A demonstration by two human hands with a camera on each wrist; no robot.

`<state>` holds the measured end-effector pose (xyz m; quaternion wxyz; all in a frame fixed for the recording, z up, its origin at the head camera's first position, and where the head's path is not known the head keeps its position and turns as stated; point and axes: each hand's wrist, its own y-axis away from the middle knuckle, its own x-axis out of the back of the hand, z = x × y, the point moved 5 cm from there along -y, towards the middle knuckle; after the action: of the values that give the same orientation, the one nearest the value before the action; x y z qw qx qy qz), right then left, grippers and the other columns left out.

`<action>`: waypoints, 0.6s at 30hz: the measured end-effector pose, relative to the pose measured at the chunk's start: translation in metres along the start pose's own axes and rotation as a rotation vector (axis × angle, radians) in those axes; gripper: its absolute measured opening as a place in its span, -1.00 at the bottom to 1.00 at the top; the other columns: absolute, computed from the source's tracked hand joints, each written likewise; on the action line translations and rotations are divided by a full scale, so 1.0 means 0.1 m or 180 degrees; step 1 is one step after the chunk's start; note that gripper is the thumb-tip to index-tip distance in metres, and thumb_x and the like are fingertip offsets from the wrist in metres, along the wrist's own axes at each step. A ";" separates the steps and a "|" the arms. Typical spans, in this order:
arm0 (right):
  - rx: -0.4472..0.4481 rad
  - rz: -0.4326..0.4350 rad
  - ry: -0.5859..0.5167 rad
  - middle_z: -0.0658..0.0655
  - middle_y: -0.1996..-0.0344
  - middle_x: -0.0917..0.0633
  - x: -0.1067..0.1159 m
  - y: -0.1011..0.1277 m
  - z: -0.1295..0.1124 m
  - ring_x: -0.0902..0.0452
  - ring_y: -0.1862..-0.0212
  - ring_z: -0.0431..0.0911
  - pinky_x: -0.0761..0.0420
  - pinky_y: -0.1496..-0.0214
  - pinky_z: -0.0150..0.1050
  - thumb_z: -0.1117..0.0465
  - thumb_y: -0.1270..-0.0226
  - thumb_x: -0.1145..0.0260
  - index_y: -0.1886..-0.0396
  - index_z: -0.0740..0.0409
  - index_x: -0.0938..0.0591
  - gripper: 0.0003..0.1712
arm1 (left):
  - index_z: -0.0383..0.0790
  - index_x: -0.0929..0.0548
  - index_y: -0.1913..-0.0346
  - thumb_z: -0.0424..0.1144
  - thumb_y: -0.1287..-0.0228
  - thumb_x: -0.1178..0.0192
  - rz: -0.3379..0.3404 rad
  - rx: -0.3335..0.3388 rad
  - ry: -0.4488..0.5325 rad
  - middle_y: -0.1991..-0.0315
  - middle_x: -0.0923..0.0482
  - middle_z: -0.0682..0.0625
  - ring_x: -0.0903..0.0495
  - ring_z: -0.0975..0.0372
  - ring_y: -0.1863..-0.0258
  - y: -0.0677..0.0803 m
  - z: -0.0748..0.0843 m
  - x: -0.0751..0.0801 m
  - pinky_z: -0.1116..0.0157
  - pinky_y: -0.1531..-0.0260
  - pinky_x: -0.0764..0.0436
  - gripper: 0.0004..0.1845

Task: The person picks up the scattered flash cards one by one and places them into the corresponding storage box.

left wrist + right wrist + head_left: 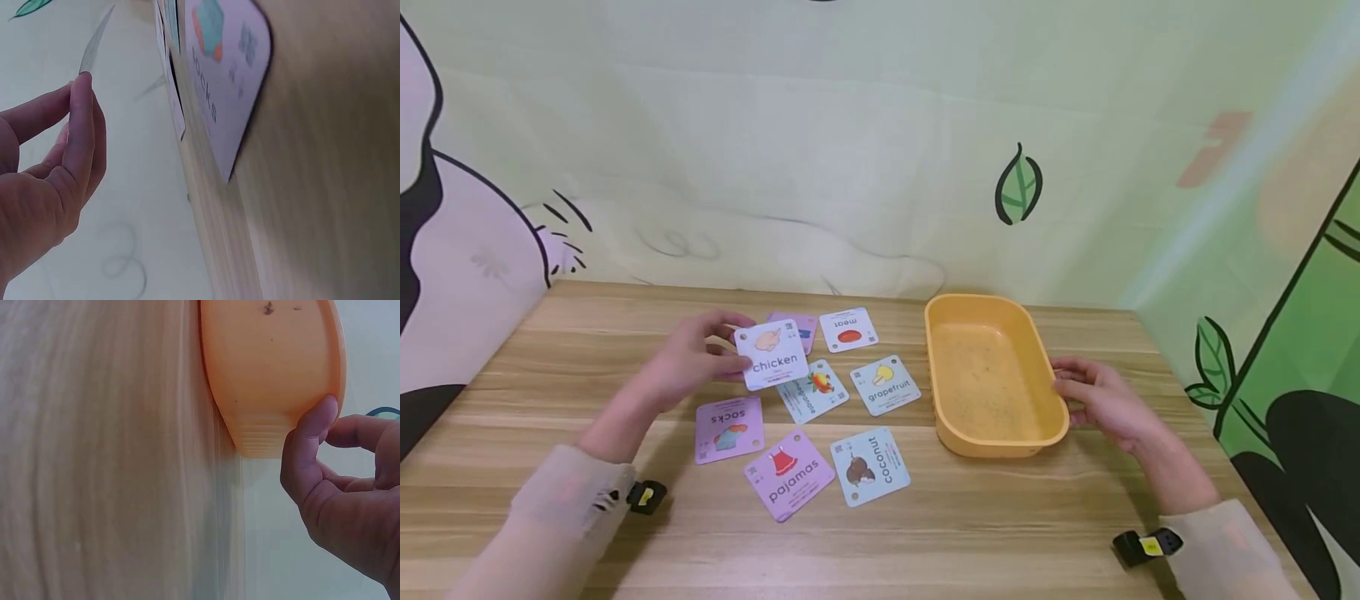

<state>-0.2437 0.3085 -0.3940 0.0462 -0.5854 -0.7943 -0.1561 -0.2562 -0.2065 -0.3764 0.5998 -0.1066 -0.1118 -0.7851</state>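
Chicken card (771, 356), a thin square of glossy white paper with round corners, is pinched in my left hand (688, 367), thumb on its near edge and fingers behind it, lifted a little above the other cards. From the head view the table (1000, 517) is smooth wood with a long pale grain. On it lie flat cards of the same shape: meat card (848, 330), grapefruit card (885, 385), coconut card (870, 467), lilac pajamas card (789, 475) and lilac socks card (729, 429). To the right stands an orange plastic tray (942, 367), oblong with rounded corners and a speckled floor. My right hand (1101, 402) rests against its right wall, fingers curved on the rim.

From the left wrist view I see the chicken card (95, 45) only by its edge, a thin grey line, held between thumb and fingers (81, 144). Beside it the socks card (228, 75) lies flat on the wood.

From the right wrist view the tray (269, 369) shows a smooth matt underside with fine ridges at its end. My thumb presses its rim and the other fingers (359, 431) curl round the wall, so the hand (340, 487) grips it narrowly.
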 end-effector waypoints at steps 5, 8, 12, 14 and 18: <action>0.0012 -0.0009 -0.0012 0.50 -0.18 -0.43 -0.01 0.00 -0.02 -0.66 0.14 -0.09 -0.75 0.24 -0.18 0.29 -0.63 -0.08 -0.48 0.58 -0.12 -0.36 | -0.52 -0.38 -0.35 -0.63 -0.28 -0.26 -0.0028 -0.0058 0.0005 -0.05 -0.39 -0.39 -0.59 -0.06 0.15 0.00 0.04 -0.12 0.07 0.13 -0.74 -0.42; 0.0018 -0.0013 0.0025 0.48 -0.16 -0.44 -0.02 0.00 -0.04 -0.66 0.15 -0.08 -0.75 0.24 -0.17 0.29 -0.62 -0.08 -0.47 0.58 -0.12 -0.36 | -0.50 -0.38 -0.35 -0.62 -0.28 -0.26 -0.0028 -0.0081 0.0031 -0.05 -0.40 -0.39 -0.60 -0.05 0.15 -0.01 0.07 -0.20 0.05 0.12 -0.74 -0.42; 0.0015 -0.0003 0.0081 0.46 -0.14 -0.45 -0.02 0.00 -0.05 -0.66 0.16 -0.08 -0.75 0.26 -0.17 0.30 -0.61 -0.08 -0.47 0.58 -0.13 -0.36 | -0.48 -0.40 -0.35 -0.63 -0.28 -0.26 -0.0042 -0.0084 0.0106 -0.06 -0.38 -0.37 -0.60 -0.03 0.15 -0.03 0.10 -0.30 0.02 0.11 -0.73 -0.43; 0.0014 -0.0010 0.0079 0.47 -0.14 -0.45 -0.03 0.00 -0.05 -0.66 0.16 -0.08 -0.75 0.26 -0.17 0.30 -0.61 -0.08 -0.47 0.58 -0.13 -0.36 | -0.49 -0.40 -0.34 -0.64 -0.27 -0.25 -0.0064 -0.0100 0.0158 -0.06 -0.37 -0.37 -0.60 -0.03 0.16 -0.05 0.12 -0.36 0.03 0.12 -0.73 -0.43; 0.0015 -0.0023 0.0061 0.47 -0.15 -0.45 -0.03 -0.01 -0.03 -0.66 0.16 -0.08 -0.75 0.25 -0.17 0.29 -0.61 -0.09 -0.47 0.57 -0.14 -0.37 | -0.48 -0.41 -0.34 -0.63 -0.28 -0.27 -0.0137 -0.0122 0.0230 -0.04 -0.38 -0.35 -0.59 0.00 0.16 -0.08 0.15 -0.48 0.10 0.14 -0.75 -0.43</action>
<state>-0.2437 0.3046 -0.3919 0.0547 -0.5809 -0.7963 -0.1600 -0.2508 -0.1557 -0.3772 0.5843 -0.0872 -0.0773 -0.8031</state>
